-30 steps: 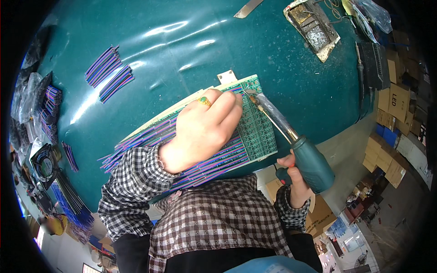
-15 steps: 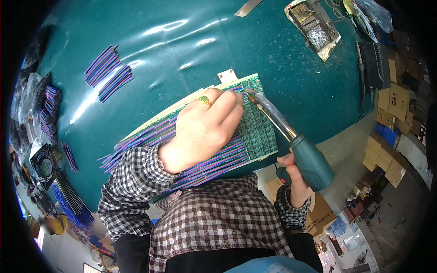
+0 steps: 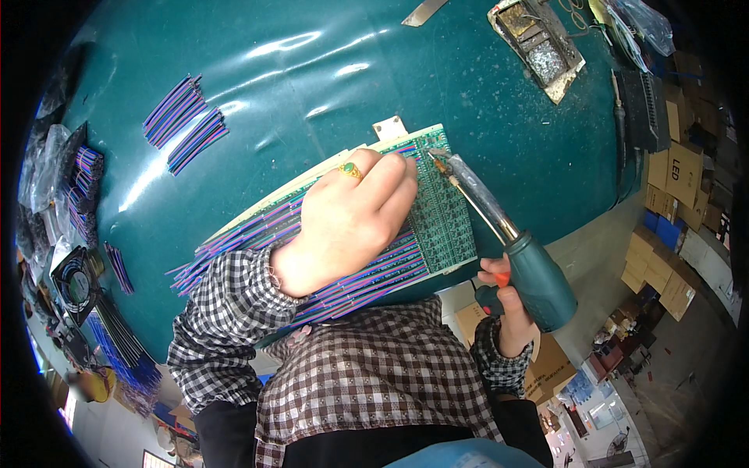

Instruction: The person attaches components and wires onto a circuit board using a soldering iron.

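A green circuit board panel (image 3: 445, 226) lies in front of me, with rows of blue, pink and black wires (image 3: 390, 269) running off it to the left. My left hand (image 3: 351, 214), a ring on one finger, rests over the wires. Its fingers are closed on coloured wires at the far edge of the panel; the fingertips are mostly hidden. My right hand (image 3: 511, 304) grips a green soldering gun (image 3: 538, 281) with a red trigger. The gun's metal tip is at the panel's far right, just right of my left fingers. I cannot tell whether it touches the board.
Two bundles of cut wires (image 3: 173, 111) lie at the far left, with a smaller bunch (image 3: 118, 269) nearer. A soiled solder tray (image 3: 538, 47) stands at the far right. A small fan (image 3: 76, 279) and more wires crowd the left edge. Cardboard boxes (image 3: 675, 175) are at the right.
The soldering gun has shifted slightly right, its tip drawing away from my left fingers. More of its red trigger shows beside my right fingers. My left hand has stayed nearly still.
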The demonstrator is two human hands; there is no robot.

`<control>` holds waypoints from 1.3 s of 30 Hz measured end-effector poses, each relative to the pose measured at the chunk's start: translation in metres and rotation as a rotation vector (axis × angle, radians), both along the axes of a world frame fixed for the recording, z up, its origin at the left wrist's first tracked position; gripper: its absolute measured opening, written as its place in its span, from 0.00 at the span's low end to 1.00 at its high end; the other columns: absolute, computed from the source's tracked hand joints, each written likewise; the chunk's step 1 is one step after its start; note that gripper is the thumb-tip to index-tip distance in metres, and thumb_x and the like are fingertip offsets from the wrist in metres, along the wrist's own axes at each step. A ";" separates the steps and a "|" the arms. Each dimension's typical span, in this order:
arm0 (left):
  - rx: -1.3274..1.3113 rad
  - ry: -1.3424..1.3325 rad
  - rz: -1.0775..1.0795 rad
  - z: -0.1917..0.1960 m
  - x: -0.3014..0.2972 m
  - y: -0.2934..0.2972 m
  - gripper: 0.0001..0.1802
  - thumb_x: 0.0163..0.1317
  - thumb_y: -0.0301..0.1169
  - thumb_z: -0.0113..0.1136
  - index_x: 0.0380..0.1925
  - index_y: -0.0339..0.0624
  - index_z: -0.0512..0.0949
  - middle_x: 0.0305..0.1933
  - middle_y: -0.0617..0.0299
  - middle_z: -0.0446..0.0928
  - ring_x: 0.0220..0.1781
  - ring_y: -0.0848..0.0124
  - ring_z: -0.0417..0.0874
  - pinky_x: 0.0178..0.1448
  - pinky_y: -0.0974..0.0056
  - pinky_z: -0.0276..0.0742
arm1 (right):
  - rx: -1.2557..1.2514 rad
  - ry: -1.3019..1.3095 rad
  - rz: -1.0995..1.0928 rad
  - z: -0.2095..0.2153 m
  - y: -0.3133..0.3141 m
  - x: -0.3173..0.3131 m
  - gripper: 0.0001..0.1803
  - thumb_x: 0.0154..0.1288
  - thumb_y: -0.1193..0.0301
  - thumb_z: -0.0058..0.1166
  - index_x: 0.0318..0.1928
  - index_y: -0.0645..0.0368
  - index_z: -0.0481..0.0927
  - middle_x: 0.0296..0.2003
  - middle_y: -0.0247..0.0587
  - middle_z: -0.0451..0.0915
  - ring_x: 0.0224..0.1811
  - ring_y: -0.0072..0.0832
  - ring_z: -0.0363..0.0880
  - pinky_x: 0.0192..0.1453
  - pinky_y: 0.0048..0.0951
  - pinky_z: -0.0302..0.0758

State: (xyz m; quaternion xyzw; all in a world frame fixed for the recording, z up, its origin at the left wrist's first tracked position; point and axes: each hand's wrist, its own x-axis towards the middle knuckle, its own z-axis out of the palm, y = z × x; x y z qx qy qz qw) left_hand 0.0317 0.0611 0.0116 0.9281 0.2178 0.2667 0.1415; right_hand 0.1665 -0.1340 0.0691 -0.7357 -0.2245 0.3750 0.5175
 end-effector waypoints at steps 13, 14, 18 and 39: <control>0.023 0.018 0.016 -0.002 0.001 0.000 0.13 0.43 0.27 0.59 0.33 0.40 0.78 0.29 0.64 0.67 0.34 0.71 0.75 0.32 0.69 0.76 | 0.004 0.047 0.000 -0.001 -0.004 0.001 0.28 0.59 0.69 0.60 0.53 0.77 0.69 0.32 0.43 0.75 0.35 0.32 0.76 0.46 0.39 0.80; 0.023 0.018 0.017 -0.001 0.001 0.000 0.13 0.43 0.27 0.59 0.33 0.40 0.78 0.29 0.64 0.67 0.34 0.71 0.75 0.32 0.69 0.76 | 0.007 0.047 -0.002 -0.002 -0.004 0.001 0.28 0.59 0.69 0.60 0.53 0.77 0.69 0.31 0.43 0.75 0.35 0.32 0.76 0.46 0.39 0.80; 0.023 0.022 0.018 -0.002 0.001 0.000 0.13 0.43 0.27 0.59 0.32 0.40 0.78 0.29 0.64 0.67 0.34 0.71 0.75 0.32 0.69 0.76 | 0.012 0.024 -0.001 -0.002 -0.005 0.000 0.27 0.59 0.70 0.59 0.54 0.78 0.69 0.31 0.43 0.75 0.35 0.31 0.76 0.46 0.39 0.80; 0.031 0.026 0.018 -0.002 0.001 0.000 0.13 0.41 0.27 0.58 0.32 0.41 0.77 0.29 0.65 0.67 0.34 0.71 0.74 0.32 0.69 0.75 | -0.012 0.011 0.000 -0.002 -0.005 -0.001 0.27 0.59 0.70 0.59 0.54 0.77 0.69 0.31 0.43 0.76 0.35 0.32 0.77 0.45 0.39 0.80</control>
